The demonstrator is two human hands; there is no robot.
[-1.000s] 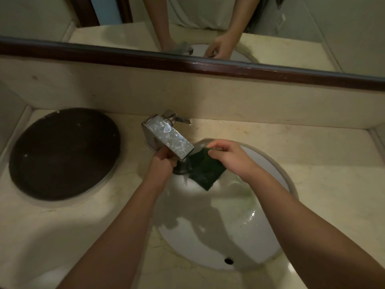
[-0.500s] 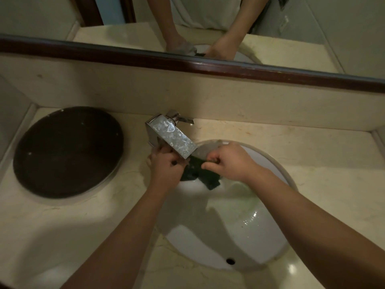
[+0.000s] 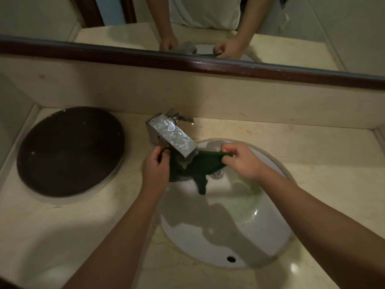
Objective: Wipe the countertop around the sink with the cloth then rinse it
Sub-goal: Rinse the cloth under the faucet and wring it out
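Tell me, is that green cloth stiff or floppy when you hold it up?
Probably floppy: the cloth sags between the left hand and right hand, one corner dangling. Under the faucet it looks wet, so likely heavier and drippy.

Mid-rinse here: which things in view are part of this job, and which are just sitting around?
In the job:
- green cloth, stretched between the left hand and right hand
- faucet, spout directly above the cloth
- sink
- countertop

Just lying about:
- dark round tray, left of the faucet
- mirror
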